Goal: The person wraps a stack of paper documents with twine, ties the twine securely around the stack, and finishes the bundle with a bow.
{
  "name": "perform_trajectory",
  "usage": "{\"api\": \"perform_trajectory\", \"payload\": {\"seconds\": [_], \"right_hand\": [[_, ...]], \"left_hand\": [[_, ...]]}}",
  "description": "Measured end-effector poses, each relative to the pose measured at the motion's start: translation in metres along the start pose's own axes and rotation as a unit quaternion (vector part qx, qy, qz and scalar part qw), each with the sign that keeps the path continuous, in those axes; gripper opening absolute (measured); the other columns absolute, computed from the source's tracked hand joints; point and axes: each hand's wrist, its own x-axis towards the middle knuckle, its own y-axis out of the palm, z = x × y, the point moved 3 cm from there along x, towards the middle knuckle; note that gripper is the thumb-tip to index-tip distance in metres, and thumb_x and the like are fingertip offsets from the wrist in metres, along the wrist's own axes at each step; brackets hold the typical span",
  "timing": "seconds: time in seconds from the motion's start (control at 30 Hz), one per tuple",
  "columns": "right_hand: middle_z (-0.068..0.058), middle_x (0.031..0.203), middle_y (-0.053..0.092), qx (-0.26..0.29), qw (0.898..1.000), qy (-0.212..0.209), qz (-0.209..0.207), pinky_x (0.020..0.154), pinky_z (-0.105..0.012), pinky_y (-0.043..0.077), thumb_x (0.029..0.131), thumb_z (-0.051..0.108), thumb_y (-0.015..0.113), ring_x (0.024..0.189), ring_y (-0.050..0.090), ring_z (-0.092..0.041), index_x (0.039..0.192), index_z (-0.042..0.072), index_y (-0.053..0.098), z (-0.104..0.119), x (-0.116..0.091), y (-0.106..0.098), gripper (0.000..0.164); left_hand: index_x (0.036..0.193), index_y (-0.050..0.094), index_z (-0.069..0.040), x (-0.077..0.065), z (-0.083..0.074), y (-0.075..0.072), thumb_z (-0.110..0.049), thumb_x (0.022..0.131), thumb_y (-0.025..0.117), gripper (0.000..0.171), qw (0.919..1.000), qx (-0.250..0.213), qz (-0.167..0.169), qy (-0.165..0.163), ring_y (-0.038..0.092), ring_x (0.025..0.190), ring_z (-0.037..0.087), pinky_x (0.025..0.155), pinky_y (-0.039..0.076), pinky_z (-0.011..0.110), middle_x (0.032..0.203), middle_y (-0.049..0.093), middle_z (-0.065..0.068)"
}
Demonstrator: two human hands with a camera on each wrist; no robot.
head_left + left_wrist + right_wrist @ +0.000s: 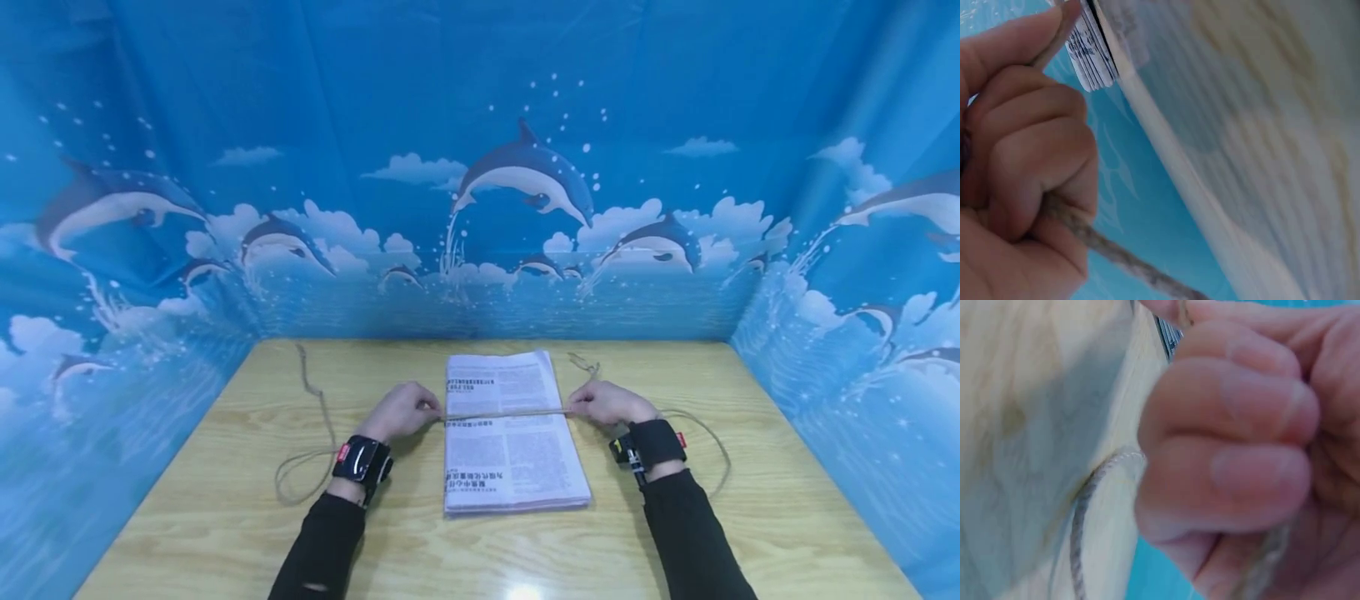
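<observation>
A stack of newspapers (517, 467) lies on the table, with a thin brown rope (510, 413) drawn straight across its top from side to side. At the stack's left edge my left hand (401, 412) grips the rope; in the left wrist view the fingers (1041, 137) are curled and the rope (1129, 261) runs out below them. My right hand (611, 403) grips the rope at the right edge. Curled fingers (1229, 425) fill the right wrist view, the rope (1266, 562) passing through the palm. A strip of the newspaper stack's side (1091, 53) shows beyond the left fingertips.
The rope's left length (324, 408) trails over the wooden table (225, 533) and loops near the left wrist. Its right length (712, 433) curves around the right wrist, and a small tangle of rope (585, 364) lies behind the right hand. A dolphin-print curtain (480, 300) encloses the back and sides.
</observation>
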Motion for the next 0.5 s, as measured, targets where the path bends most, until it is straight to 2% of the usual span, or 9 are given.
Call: {"api": "perform_trajectory", "payload": {"seconds": [0.1,0.17,0.23,0.33,0.43,0.5], "right_hand": [[-0.004,0.091,0.069,-0.028,1.0,-0.007,-0.008,0.063,-0.029,0.046,0.099,0.009,0.054,0.065,0.052,-0.01,0.107,0.007,0.073,0.003,-0.002,0.0,0.021],[-0.009,0.111,0.071,-0.053,0.998,-0.022,-0.013,0.08,-0.036,0.052,0.098,0.01,0.055,0.085,0.064,-0.018,0.112,0.008,0.072,0.006,-0.004,0.002,0.022],[-0.012,0.115,0.071,-0.076,0.996,-0.035,-0.015,0.092,-0.043,0.052,0.099,0.01,0.055,0.102,0.066,-0.027,0.114,0.008,0.072,0.009,-0.006,0.004,0.023],[-0.013,0.116,0.071,-0.107,0.992,-0.059,-0.026,0.097,-0.047,0.049,0.099,0.009,0.054,0.113,0.064,-0.033,0.116,0.006,0.071,0.013,-0.008,0.008,0.025],[-0.012,0.117,0.071,-0.131,0.988,-0.073,-0.041,0.098,-0.047,0.049,0.099,0.008,0.053,0.114,0.064,-0.033,0.119,0.006,0.07,0.016,-0.009,0.011,0.027],[-0.011,0.119,0.07,-0.14,0.986,-0.074,-0.048,0.098,-0.048,0.049,0.099,0.008,0.052,0.115,0.064,-0.032,0.121,0.008,0.069,0.016,-0.009,0.013,0.028]], "left_hand": [[0.093,0.077,-0.018,0.002,-0.001,0.002,-0.013,0.086,0.07,0.011,0.9999,0.004,0.011,0.007,0.059,0.078,0.014,0.073,0.048,0.033,0.101,0.073,0.001],[0.092,0.077,-0.017,0.002,0.0,0.003,-0.01,0.085,0.07,0.012,0.9997,0.002,0.023,0.012,0.06,0.081,0.016,0.076,0.049,0.037,0.101,0.073,0.002],[0.088,0.076,-0.018,0.001,0.001,0.003,-0.011,0.084,0.072,0.009,0.9994,0.0,0.031,0.012,0.061,0.087,0.014,0.082,0.049,0.037,0.1,0.073,0.002],[0.093,0.075,-0.016,0.0,0.005,0.001,-0.012,0.086,0.07,0.009,0.9994,-0.019,0.029,0.003,0.058,0.072,0.015,0.068,0.049,0.035,0.083,0.068,-0.001],[0.119,0.068,-0.017,-0.001,0.006,-0.001,-0.011,0.088,0.067,0.032,0.9992,-0.033,0.02,-0.011,0.05,0.057,0.014,0.054,0.043,0.031,0.07,0.059,0.002],[0.135,0.058,-0.019,-0.001,0.005,-0.001,-0.009,0.089,0.064,0.047,0.9993,-0.03,0.016,-0.018,0.048,0.053,0.013,0.05,0.042,0.03,0.071,0.059,0.006]]}}
